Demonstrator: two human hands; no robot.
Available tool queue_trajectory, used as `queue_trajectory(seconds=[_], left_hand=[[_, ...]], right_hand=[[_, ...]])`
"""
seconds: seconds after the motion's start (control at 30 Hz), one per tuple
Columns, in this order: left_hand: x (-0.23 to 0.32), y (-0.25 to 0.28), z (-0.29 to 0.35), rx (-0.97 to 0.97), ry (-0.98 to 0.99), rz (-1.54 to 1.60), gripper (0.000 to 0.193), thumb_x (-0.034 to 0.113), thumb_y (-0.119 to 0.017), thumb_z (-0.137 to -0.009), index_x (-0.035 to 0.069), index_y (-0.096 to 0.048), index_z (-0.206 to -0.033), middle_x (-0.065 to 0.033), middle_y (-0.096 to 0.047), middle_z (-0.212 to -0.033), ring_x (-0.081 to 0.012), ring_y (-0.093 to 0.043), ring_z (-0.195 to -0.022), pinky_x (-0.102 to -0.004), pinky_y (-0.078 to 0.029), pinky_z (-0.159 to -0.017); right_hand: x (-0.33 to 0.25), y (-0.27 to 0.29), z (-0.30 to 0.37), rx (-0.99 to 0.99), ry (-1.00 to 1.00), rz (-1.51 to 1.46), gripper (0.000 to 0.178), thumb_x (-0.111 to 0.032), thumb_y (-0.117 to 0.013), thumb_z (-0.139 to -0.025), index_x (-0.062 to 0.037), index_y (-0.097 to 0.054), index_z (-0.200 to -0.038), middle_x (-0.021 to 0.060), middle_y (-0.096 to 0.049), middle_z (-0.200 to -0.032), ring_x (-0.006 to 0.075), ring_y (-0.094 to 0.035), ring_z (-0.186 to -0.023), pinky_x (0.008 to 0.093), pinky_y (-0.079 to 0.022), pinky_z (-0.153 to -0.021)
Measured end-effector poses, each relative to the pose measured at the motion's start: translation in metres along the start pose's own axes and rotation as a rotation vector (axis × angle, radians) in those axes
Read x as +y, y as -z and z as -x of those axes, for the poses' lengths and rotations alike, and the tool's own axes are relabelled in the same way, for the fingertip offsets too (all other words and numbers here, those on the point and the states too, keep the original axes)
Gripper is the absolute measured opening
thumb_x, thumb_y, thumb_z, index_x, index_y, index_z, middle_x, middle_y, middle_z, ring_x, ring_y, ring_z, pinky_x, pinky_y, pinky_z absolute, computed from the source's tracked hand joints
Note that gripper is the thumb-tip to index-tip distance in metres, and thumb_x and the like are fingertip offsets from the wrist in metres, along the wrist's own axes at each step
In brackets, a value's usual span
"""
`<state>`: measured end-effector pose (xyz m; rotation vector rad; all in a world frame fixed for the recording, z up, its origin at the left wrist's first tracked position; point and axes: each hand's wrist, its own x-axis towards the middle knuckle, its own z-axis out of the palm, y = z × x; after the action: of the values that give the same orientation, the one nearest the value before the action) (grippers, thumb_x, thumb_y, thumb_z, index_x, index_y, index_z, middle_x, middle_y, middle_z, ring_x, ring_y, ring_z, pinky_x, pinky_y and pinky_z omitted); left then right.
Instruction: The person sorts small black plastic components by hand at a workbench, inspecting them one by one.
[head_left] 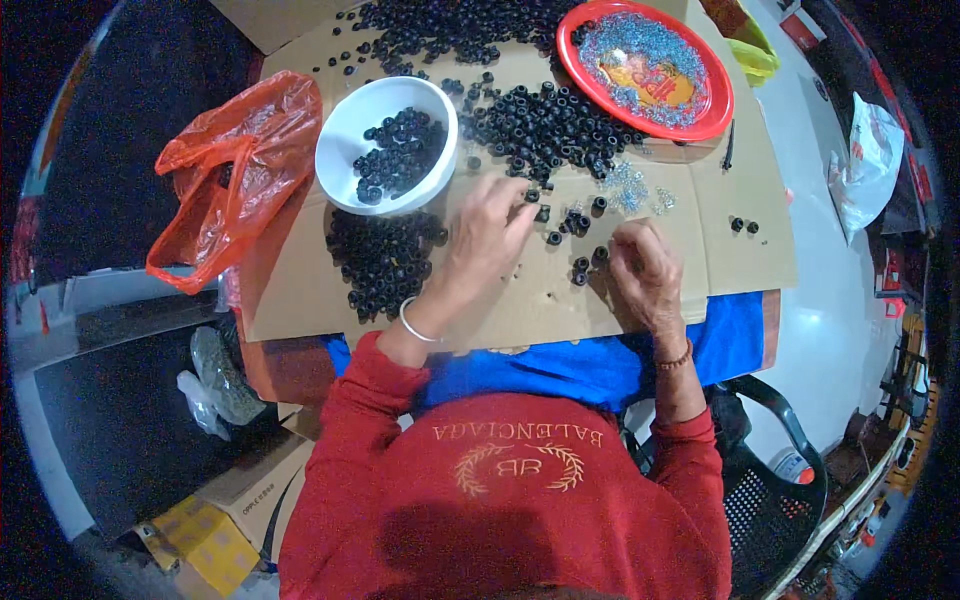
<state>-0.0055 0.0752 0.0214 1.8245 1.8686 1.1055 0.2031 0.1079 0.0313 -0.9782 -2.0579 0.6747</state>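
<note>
My left hand, with a white bangle at the wrist, is closed in a pinch. A small black plastic part shows at its fingertips. My right hand, wearing a beaded bracelet, rests curled over the cardboard; whatever its fingers hold is hidden. Between the hands lie several loose black ring-shaped parts. Just beyond the right hand is a small scatter of clear and silvery bits. A white bowl holding more black parts stands beyond the left hand.
A cardboard sheet covers the table. Black parts lie in a large heap and a pile below the bowl. At the back right sits a red tray of clear bits. A red plastic bag lies left of the bowl.
</note>
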Motion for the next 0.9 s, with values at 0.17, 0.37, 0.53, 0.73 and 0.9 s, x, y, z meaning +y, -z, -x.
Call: queue_trajectory(seconds=[0.17, 0.37, 0.53, 0.73, 0.9], left_hand=[[-0.002, -0.011, -0.010, -0.014, -0.079, -0.057, 0.017, 0.007, -0.064, -0.073, 0.001, -0.062, -0.089, -0.0118, -0.057, -0.079, -0.0260, -0.058, -0.072, -0.0352, -0.045, -0.063], [-0.004, -0.012, -0.008, 0.033, -0.071, 0.060, 0.010, 0.002, -0.063, -0.072, 0.001, -0.060, -0.082, -0.0132, -0.055, -0.083, -0.0294, -0.056, -0.074, -0.0369, -0.046, -0.065], [0.001, -0.010, -0.005, 0.016, 0.005, 0.110, 0.015, -0.002, -0.063, -0.072, -0.001, -0.059, -0.086, -0.0129, -0.056, -0.085, -0.0267, -0.058, -0.074, -0.0345, -0.047, -0.062], [0.002, -0.013, -0.007, -0.027, -0.047, 0.029, 0.019, -0.002, -0.064, -0.070, 0.001, -0.060, -0.089, -0.0101, -0.056, -0.086, -0.0207, -0.061, -0.070, -0.0291, -0.050, -0.057], [0.000, -0.012, -0.012, -0.057, -0.093, -0.017, 0.021, 0.000, -0.065, -0.070, 0.001, -0.060, -0.090, -0.0112, -0.056, -0.085, -0.0233, -0.060, -0.072, -0.0310, -0.049, -0.060]], right_hand=[[0.011, -0.007, 0.008, 0.040, -0.037, -0.051, 0.011, 0.004, -0.058, -0.074, -0.0020, -0.056, -0.084, 0.0079, -0.052, -0.073, 0.0160, -0.051, -0.058, 0.0256, -0.041, -0.053], [0.010, -0.003, 0.005, 0.064, -0.111, -0.146, 0.011, 0.005, -0.058, -0.074, -0.0018, -0.056, -0.082, 0.0071, -0.051, -0.072, 0.0150, -0.050, -0.058, 0.0246, -0.040, -0.052], [0.014, -0.003, 0.005, 0.058, -0.068, -0.150, 0.011, 0.004, -0.058, -0.073, -0.0019, -0.056, -0.082, 0.0067, -0.051, -0.072, 0.0150, -0.050, -0.059, 0.0250, -0.040, -0.052], [0.014, -0.003, 0.005, 0.050, -0.067, -0.155, 0.010, 0.003, -0.058, -0.074, -0.0029, -0.056, -0.083, 0.0076, -0.053, -0.074, 0.0160, -0.052, -0.061, 0.0252, -0.041, -0.054], [0.015, -0.004, 0.005, 0.052, -0.071, -0.142, 0.009, 0.003, -0.058, -0.075, -0.0030, -0.056, -0.082, 0.0084, -0.054, -0.073, 0.0175, -0.054, -0.063, 0.0259, -0.043, -0.056]])
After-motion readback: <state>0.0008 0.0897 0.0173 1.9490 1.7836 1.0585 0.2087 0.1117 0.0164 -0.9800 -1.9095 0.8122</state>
